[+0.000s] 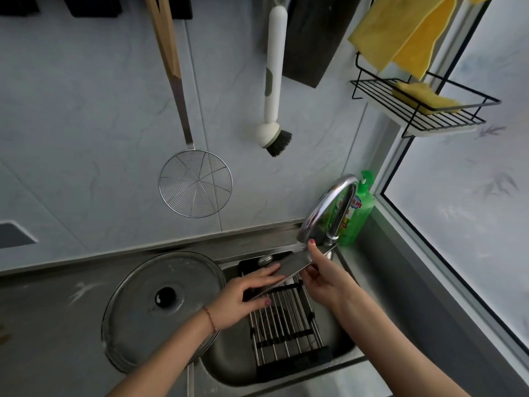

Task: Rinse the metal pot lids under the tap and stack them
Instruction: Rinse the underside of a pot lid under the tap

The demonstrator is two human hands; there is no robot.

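I hold a small metal pot lid tilted on edge over the sink, just below the curved chrome tap. My left hand grips its lower left rim, fingers spread on the top face. My right hand pinches its right rim near the tap base. The lid's knob pokes out behind it. A large metal lid with a black knob lies flat on the steel counter to the left, overlapping the sink edge. No running water is visible.
A roll-up wire rack spans the steel sink. A green detergent bottle stands behind the tap. On the wall hang a wire skimmer, a dish brush and a black wire shelf with a yellow sponge.
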